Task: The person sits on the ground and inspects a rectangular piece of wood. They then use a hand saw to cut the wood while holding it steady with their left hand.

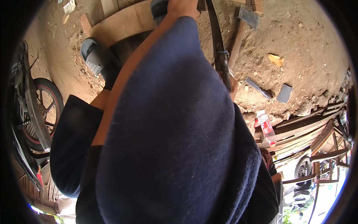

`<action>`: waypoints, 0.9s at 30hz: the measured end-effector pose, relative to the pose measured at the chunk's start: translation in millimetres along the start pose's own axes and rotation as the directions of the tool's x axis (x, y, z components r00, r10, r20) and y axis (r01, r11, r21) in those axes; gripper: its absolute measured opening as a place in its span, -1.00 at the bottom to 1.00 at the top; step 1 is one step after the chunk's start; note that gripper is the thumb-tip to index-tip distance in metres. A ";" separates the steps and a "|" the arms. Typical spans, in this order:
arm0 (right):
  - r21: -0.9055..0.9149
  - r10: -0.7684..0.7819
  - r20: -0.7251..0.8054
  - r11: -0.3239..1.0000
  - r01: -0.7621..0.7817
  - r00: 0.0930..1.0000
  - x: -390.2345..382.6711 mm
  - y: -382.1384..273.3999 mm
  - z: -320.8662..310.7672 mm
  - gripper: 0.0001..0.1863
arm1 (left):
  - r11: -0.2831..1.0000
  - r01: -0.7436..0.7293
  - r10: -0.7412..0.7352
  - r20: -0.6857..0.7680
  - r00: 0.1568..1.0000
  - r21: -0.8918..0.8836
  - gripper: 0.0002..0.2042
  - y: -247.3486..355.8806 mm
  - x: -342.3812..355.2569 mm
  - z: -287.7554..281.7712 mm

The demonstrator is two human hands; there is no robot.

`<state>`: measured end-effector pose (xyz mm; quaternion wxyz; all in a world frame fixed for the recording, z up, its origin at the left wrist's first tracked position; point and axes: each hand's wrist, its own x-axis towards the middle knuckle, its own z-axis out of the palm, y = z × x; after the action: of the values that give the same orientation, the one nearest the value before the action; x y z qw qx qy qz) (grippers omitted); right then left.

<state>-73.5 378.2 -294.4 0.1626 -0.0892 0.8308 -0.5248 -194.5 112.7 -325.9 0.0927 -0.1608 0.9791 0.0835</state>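
My left hand [183,8] reaches to the top edge beside a dark grey sandal [159,10]; its fingers run out of view. Only a sliver of my right hand [234,89] shows past the dark blue cloth [167,112] of my clothing, which covers the middle of the view. It is at the lower end of a long, dark, narrow strip-like tool [216,35] with a bluish tie round it; whether the fingers grip it is hidden. A curved wooden board [123,28] lies between my two sandalled feet. Right of the dark tool lies an axe-like tool [237,41] with a wooden handle.
On the dirt at right lie a chisel [258,88], a grey rectangular block [285,93] and a dry leaf [276,59]. A plastic bottle [266,128] with a red label rests by stacked wooden strips [298,128]. A motorbike [39,112] stands at left.
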 end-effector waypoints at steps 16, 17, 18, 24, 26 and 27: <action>0.059 -0.095 0.061 0.994 0.091 0.994 -0.4 8.1 -0.2 -0.71 | 0.998 -0.015 0.014 0.026 1.000 0.057 -0.39 1.9 1.5 3.2; 0.052 -0.041 0.036 0.998 0.039 0.999 10.3 -6.3 5.6 -0.78 | 1.000 0.005 -0.006 0.155 0.988 0.005 -0.42 5.6 2.3 -3.0; 0.070 -0.004 0.020 0.998 0.003 1.000 35.3 -18.7 20.2 -0.82 | 0.999 0.047 -0.039 0.269 0.962 -0.020 -0.45 0.8 5.4 -18.7; 0.107 0.049 0.030 0.993 -0.052 0.998 99.6 -45.5 32.8 -0.80 | 1.000 0.005 -0.001 0.159 0.987 -0.026 -0.52 -0.8 7.3 -10.4; 0.025 -0.026 0.019 0.999 0.025 0.999 51.3 -9.2 22.5 -0.84 | 1.000 0.003 -0.005 0.065 0.998 0.028 -0.51 -4.9 6.5 -14.9; -0.029 -0.033 0.002 0.999 0.033 0.999 26.4 0.7 11.9 -0.73 | 0.999 -0.004 0.003 0.026 1.000 0.040 -0.51 -1.7 4.4 -7.9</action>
<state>-93.7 360.1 -304.4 0.1535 -0.1057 0.8365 -0.5153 -199.2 108.3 -319.4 0.1082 -0.1560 0.9796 0.0662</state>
